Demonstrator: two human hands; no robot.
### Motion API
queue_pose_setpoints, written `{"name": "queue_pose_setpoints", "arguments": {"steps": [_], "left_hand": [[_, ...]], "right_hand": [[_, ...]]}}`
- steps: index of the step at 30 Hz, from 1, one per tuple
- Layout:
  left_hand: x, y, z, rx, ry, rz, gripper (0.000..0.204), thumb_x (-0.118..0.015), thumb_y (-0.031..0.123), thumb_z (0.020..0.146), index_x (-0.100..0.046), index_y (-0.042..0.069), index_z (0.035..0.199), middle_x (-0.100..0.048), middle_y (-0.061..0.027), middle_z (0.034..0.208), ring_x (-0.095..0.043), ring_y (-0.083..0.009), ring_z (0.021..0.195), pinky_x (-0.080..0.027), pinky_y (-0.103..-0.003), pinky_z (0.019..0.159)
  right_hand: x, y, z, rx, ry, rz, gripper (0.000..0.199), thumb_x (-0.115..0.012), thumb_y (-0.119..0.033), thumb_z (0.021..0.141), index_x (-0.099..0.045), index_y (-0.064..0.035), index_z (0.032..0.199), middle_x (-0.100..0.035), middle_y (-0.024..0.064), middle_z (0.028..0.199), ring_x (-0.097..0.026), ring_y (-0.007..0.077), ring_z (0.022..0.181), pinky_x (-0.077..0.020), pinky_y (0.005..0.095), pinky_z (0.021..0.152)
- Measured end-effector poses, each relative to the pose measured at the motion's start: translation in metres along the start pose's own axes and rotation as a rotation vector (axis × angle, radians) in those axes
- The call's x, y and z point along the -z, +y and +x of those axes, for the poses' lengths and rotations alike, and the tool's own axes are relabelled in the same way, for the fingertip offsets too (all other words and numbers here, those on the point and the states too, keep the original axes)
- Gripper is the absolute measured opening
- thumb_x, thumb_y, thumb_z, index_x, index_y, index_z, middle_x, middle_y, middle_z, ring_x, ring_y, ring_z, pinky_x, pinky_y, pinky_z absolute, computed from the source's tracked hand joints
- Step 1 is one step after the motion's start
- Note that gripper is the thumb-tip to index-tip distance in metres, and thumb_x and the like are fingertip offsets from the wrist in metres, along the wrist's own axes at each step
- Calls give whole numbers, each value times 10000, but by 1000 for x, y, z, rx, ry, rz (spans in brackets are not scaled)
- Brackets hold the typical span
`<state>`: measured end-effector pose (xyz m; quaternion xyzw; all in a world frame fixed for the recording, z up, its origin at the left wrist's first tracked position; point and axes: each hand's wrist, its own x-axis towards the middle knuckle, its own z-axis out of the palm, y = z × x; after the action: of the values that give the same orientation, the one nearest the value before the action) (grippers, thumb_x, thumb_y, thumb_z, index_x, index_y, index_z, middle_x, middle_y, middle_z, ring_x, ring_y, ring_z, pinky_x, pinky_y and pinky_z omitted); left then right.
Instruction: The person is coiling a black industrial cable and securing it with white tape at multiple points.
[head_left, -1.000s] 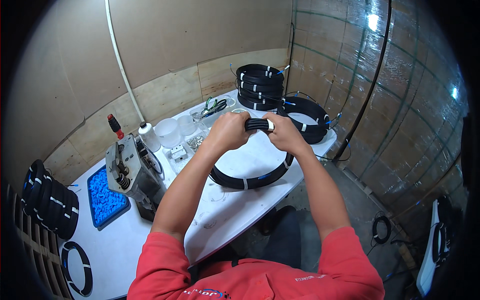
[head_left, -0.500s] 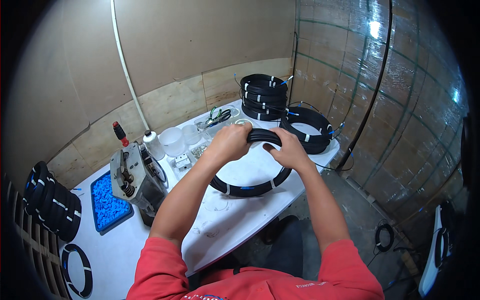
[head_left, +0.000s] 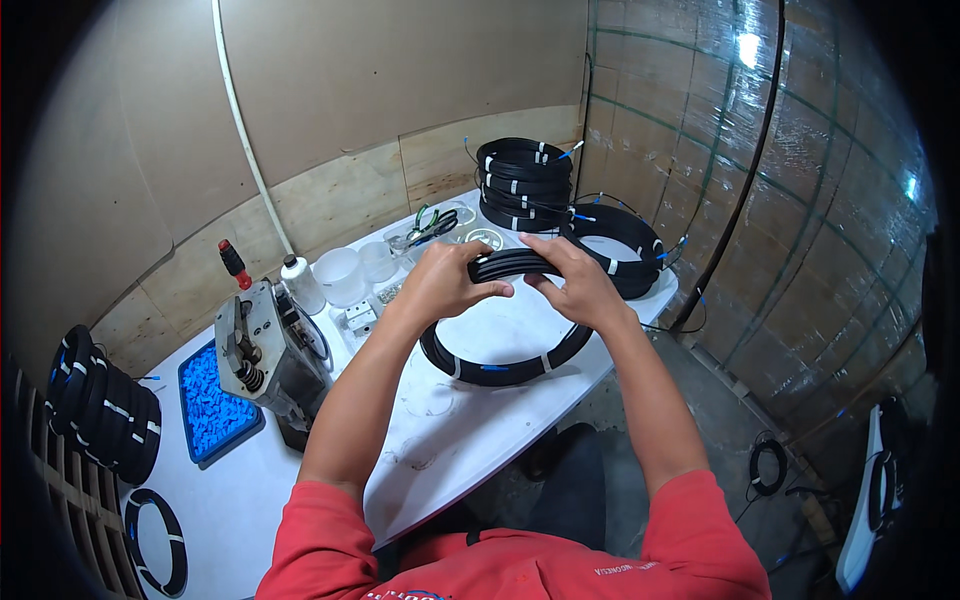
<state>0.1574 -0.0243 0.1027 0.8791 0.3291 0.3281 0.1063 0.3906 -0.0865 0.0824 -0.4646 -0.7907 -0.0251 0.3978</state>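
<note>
A coil of black cable [head_left: 503,373], bound with white bands, tilts up from the white table [head_left: 440,432]. Both hands grip its far, raised side. My left hand [head_left: 446,278] wraps round the bundle on the left, thumb stretched along its underside. On the right, my right hand [head_left: 578,277] has its fingers over the top and the thumb below. Several strands lie side by side in the short stretch between the hands. A small blue piece shows on the coil's near side.
Stacked black cable coils [head_left: 525,187] stand at the back right, another pile [head_left: 625,265] beside them. On the left are a metal machine [head_left: 270,345], a tray of blue pieces [head_left: 215,405], a white bottle [head_left: 300,280] and more coils [head_left: 105,410]. A single coil [head_left: 157,545] lies near left.
My left hand has shifted slightly left and its thumb now extends under the bundle. My right hand's fingers reach farther over the top, and the coil's near side looks slightly wider.
</note>
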Motion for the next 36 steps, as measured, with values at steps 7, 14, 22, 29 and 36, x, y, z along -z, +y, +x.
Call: {"name": "queue_pose_setpoints", "arguments": {"steps": [7, 14, 22, 29, 36], "left_hand": [[-3, -2, 4, 56, -38, -117, 789, -853, 621, 671, -711, -60, 1043, -693, -192, 723, -692, -297, 666, -539, -398, 642], [-11, -12, 8, 36, -80, -191, 684, -797, 605, 765, -719, -33, 1001, -687, -187, 739, -650, -266, 633, -525, -390, 625], [-9, -8, 14, 285, -307, -578, 448, -561, 459, 1015, -655, 38, 893, -562, -23, 653, -541, -118, 573, -438, -299, 524], [-11, -25, 15, 227, -243, -597, 398, -595, 396, 1013, -668, 26, 888, -602, 6, 720, -531, -108, 619, -443, -281, 574], [-9, -38, 9, 139, 23, -374, 311, -685, 299, 950, -696, -10, 919, -669, -99, 714, -580, -182, 645, -479, -354, 638]], "right_hand": [[7, 1, 2, -156, -126, -66, 547, -726, -170, 892, -553, -149, 1410, -660, 140, 1102, -666, 323, 966, -529, 395, 867], [6, 17, 5, -114, -103, 161, 419, -639, -367, 970, -636, -99, 1292, -705, 147, 1053, -682, 316, 942, -525, 400, 843], [-1, 35, 9, -341, -153, 541, 300, -583, -263, 1013, -705, -57, 1193, -703, 42, 904, -602, 104, 852, -484, 272, 800], [0, 29, 8, -314, -108, 473, 305, -594, -271, 1008, -697, -48, 1189, -706, 50, 898, -608, 117, 824, -490, 278, 784], [2, 20, 5, -231, -27, 230, 370, -584, -375, 1006, -682, -58, 1170, -716, 138, 886, -666, 235, 781, -510, 339, 730]]}}
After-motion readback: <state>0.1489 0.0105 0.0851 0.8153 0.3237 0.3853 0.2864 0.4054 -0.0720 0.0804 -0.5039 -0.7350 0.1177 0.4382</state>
